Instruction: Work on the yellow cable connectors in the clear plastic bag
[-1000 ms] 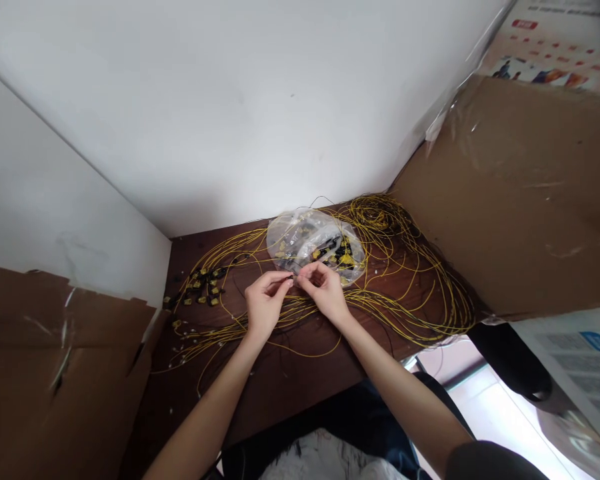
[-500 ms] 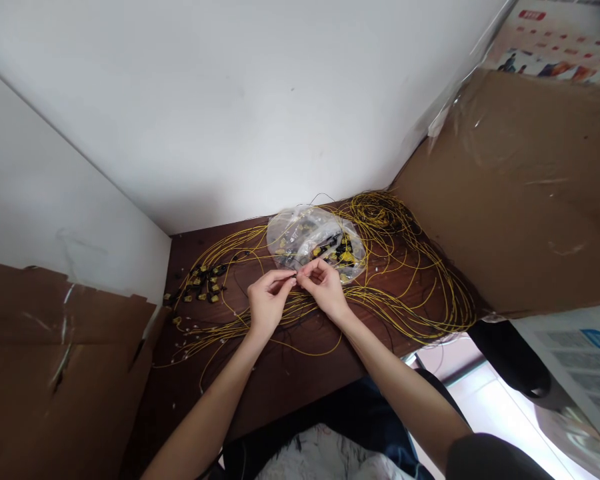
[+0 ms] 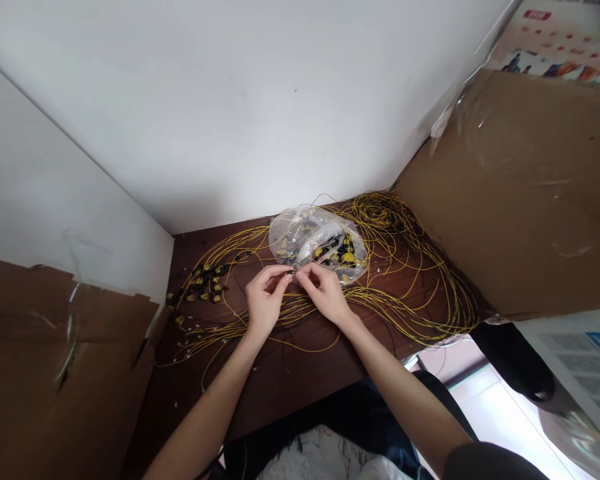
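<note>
- head view: your left hand [image 3: 264,300] and right hand [image 3: 327,293] meet over the middle of the brown table [image 3: 290,377], fingertips almost touching.
- your left thumb and forefinger pinch a small dark piece [image 3: 292,272]; your right thumb and forefinger press together at its other side and appear to pinch it too, though what lies between those tips is too small to make out.
- so the piece sits right between your two hands, its near surroundings the clear plastic bag [image 3: 283,230], which lies just beyond your fingers with black and yellow connectors inside.
- against half a second ago the change is slight: your fingertips sit a touch further left and your left thumb a touch higher, while the camera itself also shifts a little.
- both pinches stay closed through that, so it reads as a fine adjustment at the fingertips rather than a letting go or a reach.
- around you the layout holds: the loose connectors [image 3: 199,283] lie in a cluster to the left, the yellow wires [image 3: 300,308] run beneath your hands, and the wire coil [image 3: 377,210] rests at the back right, near the cardboard [image 3: 520,193].
</note>
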Motion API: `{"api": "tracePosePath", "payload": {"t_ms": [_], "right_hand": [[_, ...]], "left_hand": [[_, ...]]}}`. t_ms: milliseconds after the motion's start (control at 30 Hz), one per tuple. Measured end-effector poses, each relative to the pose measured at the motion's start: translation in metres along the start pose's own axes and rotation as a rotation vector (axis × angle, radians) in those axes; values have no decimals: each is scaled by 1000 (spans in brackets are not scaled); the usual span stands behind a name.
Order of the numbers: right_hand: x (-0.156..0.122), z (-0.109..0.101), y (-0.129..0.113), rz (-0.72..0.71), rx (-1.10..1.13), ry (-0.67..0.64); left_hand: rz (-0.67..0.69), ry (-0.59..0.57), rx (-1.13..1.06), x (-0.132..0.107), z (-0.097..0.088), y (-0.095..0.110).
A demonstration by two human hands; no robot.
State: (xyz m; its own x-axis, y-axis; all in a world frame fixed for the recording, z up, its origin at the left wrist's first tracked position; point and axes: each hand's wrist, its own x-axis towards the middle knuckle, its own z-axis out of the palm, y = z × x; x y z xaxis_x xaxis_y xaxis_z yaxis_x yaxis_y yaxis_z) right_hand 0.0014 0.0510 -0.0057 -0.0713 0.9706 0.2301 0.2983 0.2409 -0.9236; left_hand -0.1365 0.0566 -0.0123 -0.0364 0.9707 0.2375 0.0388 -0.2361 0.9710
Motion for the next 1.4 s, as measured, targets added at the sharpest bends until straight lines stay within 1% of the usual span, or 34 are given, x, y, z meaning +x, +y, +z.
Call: {"api": "tracePosePath", "payload": {"t_ms": [67, 133, 200, 300, 433, 700, 867, 1067, 1167, 1267, 1400], "right_hand": [[0, -1, -1, -68, -115, -30], [-1, -1, -2, -120, -173, -74], [-2, 0, -2, -146, -213, -108], [-3, 1, -1, -156, -257, -117], [-3, 0, -1, -174, -253, -117], [-4, 0, -2, -221, -202, -97], [-5, 1, -2, -213, -199, -65], [-3, 0, -1, -165, -151, -37], [-2, 0, -1, -138, -151, -19], [-1, -1, -2, -125, -153, -1], [1, -5, -5, -128, -150, 53]], "left_hand": [[3, 4, 4, 0, 0, -1], [3, 3, 6, 0, 0, -2], [-7, -4, 0, 0, 0, 0], [-33, -22, -21, 0, 1, 3], [-63, -41, -28, 1, 1, 7], [-109, -70, -86, 1, 0, 4], [-127, -72, -92, 1, 1, 4], [-159, -77, -120, 0, 2, 3], [-134, -84, -125, -1, 2, 4], [-99, -67, -106, 0, 2, 6], [-88, -54, -90, 0, 2, 6]]}}
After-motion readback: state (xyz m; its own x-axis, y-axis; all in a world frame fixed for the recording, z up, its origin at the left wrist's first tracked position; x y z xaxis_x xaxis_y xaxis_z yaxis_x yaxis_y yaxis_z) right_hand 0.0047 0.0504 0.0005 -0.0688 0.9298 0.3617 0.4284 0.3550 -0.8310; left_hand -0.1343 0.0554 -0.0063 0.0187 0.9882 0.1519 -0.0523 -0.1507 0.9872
